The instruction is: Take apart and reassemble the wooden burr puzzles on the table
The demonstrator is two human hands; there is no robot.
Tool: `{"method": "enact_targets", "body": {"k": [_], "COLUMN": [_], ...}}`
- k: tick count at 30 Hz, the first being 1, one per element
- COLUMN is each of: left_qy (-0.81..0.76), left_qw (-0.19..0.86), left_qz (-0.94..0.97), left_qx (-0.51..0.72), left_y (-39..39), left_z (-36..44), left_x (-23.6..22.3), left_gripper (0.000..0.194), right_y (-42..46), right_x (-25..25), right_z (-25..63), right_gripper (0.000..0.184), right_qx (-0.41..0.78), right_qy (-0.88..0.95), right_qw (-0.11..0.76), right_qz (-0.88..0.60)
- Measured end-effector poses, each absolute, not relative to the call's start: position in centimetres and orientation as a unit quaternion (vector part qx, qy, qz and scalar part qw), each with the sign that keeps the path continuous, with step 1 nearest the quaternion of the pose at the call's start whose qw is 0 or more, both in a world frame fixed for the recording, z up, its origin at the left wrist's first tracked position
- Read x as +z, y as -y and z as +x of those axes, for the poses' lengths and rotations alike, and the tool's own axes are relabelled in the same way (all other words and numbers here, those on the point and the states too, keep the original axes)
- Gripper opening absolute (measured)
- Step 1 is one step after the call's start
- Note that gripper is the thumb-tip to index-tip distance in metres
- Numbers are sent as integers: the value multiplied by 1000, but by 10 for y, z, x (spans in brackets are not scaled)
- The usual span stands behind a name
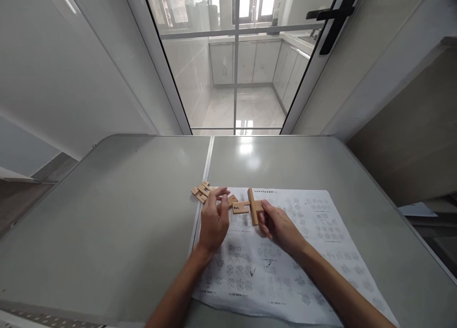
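My right hand (280,225) pinches a flat wooden puzzle piece (259,205), which passes through an upright wooden bar (251,199). To the left of that bar lies a notched wooden piece with a dark number on it (240,208); whether it joins the bar I cannot tell. My left hand (214,221) hovers near these pieces with its fingers bent and apart, gripping nothing that I can see. Behind its fingers, another marked wooden piece (233,199) shows only in part. A small cluster of notched wooden pieces (200,192) lies just beyond my left hand.
Under my hands a large printed instruction sheet (271,283) with rows of small diagrams covers part of the grey table (124,223). A pale seam (209,159) runs across the tabletop. At the table's far edge stands a glass door (221,99) with a black handle (333,16).
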State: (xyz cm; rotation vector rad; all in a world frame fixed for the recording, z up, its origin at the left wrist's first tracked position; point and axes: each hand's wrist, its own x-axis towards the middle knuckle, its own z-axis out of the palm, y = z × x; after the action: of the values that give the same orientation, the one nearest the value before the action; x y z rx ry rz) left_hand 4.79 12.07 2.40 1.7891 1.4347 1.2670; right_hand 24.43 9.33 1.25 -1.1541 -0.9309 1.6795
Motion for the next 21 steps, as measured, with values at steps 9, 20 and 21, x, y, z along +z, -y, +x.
{"method": "enact_targets", "body": {"k": [9, 20, 21], "left_qy": [-377, -371, -373], "left_qw": [348, 289, 283], "left_qz": [769, 784, 785], "left_qx": [381, 404, 406], "left_y": [-112, -110, -111], "left_z": [50, 52, 52], "left_x": [27, 21, 22], "left_gripper": [114, 105, 105], "right_y": [-92, -91, -90], "right_x": [4, 3, 3], "right_z": [248, 247, 247], "right_gripper": [66, 66, 67], "right_qx": [671, 670, 666], "right_qy": [412, 435, 438], "right_qw": [417, 414, 414], "right_qz": [-455, -437, -440]}}
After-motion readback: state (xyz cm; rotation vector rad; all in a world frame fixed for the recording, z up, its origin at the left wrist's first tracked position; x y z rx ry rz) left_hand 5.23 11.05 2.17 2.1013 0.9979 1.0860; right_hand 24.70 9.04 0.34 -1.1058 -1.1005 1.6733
